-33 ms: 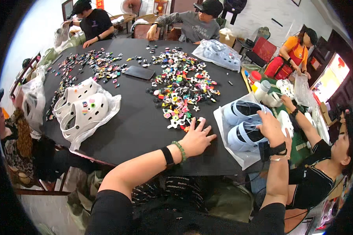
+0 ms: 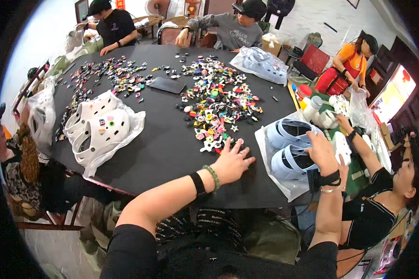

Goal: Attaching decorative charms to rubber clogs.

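Note:
My left hand is open, fingers spread, its fingertips at the near end of a large heap of colourful shoe charms. Nothing is visibly gripped in it. To its right, a pair of light blue clogs sits side by side on a white plastic bag. My right hand is closed loosely over the heel end of these clogs, thumb and forefinger bent at their edges. Its other fingers are partly hidden. A pair of white clogs with a few charms lies on another plastic bag at the left.
More charms spread over the far left of the black table, near a dark phone. Bagged pale blue clogs lie at the far edge. Several people surround the table; one reaches toward bottles and white clogs at right.

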### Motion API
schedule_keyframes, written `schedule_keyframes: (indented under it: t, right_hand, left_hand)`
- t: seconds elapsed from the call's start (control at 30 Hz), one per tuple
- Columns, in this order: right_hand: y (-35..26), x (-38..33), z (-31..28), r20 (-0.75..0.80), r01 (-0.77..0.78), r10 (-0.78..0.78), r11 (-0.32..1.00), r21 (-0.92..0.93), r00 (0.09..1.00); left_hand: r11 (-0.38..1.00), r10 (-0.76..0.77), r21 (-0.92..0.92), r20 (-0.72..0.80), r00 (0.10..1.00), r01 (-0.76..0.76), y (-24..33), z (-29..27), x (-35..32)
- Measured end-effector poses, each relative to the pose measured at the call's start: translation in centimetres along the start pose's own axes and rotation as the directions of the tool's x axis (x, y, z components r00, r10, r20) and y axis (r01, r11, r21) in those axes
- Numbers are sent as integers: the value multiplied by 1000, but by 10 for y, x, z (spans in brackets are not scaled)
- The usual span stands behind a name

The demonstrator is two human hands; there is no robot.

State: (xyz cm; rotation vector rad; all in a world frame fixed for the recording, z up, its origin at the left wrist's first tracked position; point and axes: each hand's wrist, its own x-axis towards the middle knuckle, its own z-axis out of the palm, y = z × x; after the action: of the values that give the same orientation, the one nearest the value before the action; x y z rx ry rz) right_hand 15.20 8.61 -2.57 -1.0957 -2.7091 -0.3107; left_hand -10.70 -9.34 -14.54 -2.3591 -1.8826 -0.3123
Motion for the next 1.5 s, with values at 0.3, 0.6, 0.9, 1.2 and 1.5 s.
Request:
schedule_keyframes:
  t: [0.3, 0.6, 0.9, 1.2, 1.5]
  right_hand:
    - [-59, -23, -21, -129, 69, -53, 990, 126, 990]
    - [-157, -63, -2, -94, 296, -292, 793, 533, 952]
    - [-223, -76, 46, -86, 317, -365, 643, 697, 927]
    - [-238, -83, 68, -163, 344, -305, 778, 525, 938]
    - [-240, -83, 67, -182, 337, -284, 783, 522, 941]
  left_hand:
    - [991, -69, 119, 25, 997, 65, -68, -16, -35]
    - [997, -4, 73, -108, 994, 12, -70, -40, -83]
    - [943, -306, -5, -410, 859, 333, -99, -110, -185]
    - [525, -660, -8, -634, 402, 851, -178, -175, -308]
    - [334, -927, 12, -179, 330, 943, -270, -173, -343]
